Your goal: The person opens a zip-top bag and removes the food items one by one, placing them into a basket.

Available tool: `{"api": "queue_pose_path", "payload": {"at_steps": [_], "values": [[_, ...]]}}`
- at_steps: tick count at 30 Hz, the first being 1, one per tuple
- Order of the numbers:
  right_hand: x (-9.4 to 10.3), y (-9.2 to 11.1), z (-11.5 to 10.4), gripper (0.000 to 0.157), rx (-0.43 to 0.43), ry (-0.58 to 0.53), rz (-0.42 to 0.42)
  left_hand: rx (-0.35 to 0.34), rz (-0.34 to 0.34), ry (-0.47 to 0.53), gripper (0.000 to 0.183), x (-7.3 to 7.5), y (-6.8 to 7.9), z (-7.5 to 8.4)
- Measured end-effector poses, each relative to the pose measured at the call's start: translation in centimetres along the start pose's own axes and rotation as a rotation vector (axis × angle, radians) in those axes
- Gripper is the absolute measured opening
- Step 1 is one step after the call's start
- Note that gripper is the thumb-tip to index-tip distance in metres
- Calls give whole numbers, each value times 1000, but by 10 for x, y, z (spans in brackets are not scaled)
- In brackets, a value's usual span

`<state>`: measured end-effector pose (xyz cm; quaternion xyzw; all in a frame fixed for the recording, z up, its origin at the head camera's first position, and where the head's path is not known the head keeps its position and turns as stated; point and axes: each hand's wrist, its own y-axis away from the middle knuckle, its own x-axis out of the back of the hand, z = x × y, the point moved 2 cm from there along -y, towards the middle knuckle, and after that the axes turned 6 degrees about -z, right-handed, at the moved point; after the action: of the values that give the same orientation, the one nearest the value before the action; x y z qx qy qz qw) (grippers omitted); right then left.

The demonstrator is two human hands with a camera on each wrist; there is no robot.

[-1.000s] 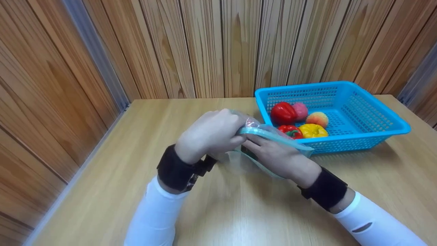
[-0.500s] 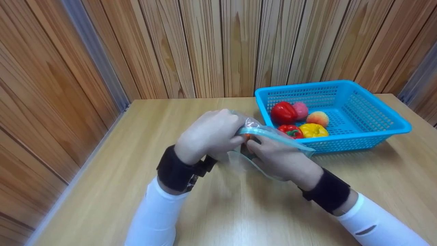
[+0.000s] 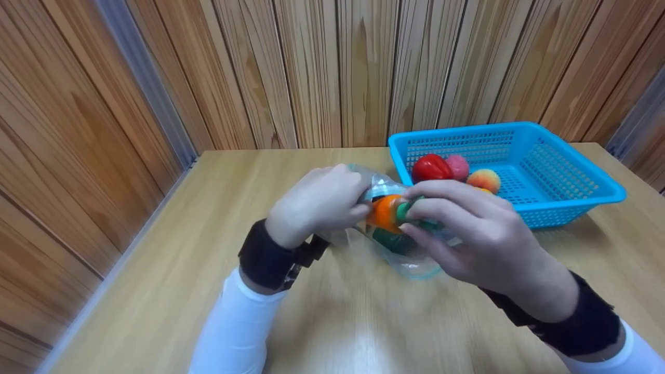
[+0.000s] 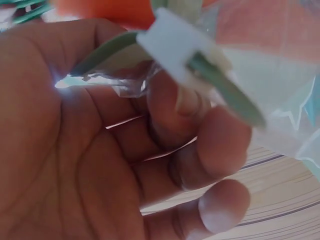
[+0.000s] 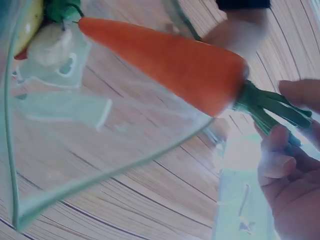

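My right hand pinches the green top of an orange carrot over the mouth of a clear zip bag. In the right wrist view the carrot shows nearly its full length, its tip pointing into the bag. My left hand grips the bag's edge on the left, its fingers curled under; in the left wrist view a white slider piece on a green strip lies at the fingertips. Deeper in the bag are a whitish bulb and a yellow item; a dark green item shows below the carrot.
A blue plastic basket stands at the back right of the wooden table. It holds a red pepper, a pink round item and a peach. A wood-plank wall rises behind.
My right hand has come out of the bag, moving right and toward me, bringing the carrot up by its green top. My left hand stays in place on the bag.
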<state>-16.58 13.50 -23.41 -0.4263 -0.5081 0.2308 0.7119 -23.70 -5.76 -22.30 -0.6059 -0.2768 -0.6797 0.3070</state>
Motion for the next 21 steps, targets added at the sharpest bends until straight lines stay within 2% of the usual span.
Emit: {"api": "queue_pose_path", "payload": {"at_steps": [7, 14, 17, 21], "values": [[9, 8, 20, 33, 24, -125, 379, 21, 2, 14, 16, 0, 2, -3], [26, 17, 46, 53, 13, -228, 813, 42, 21, 63, 14, 0, 3, -4], [33, 21, 52, 57, -8, -222, 928, 58, 17, 67, 15, 1, 3, -4], [40, 27, 58, 55, -7, -177, 1001, 69, 7, 61, 23, 1, 2, -4]]}}
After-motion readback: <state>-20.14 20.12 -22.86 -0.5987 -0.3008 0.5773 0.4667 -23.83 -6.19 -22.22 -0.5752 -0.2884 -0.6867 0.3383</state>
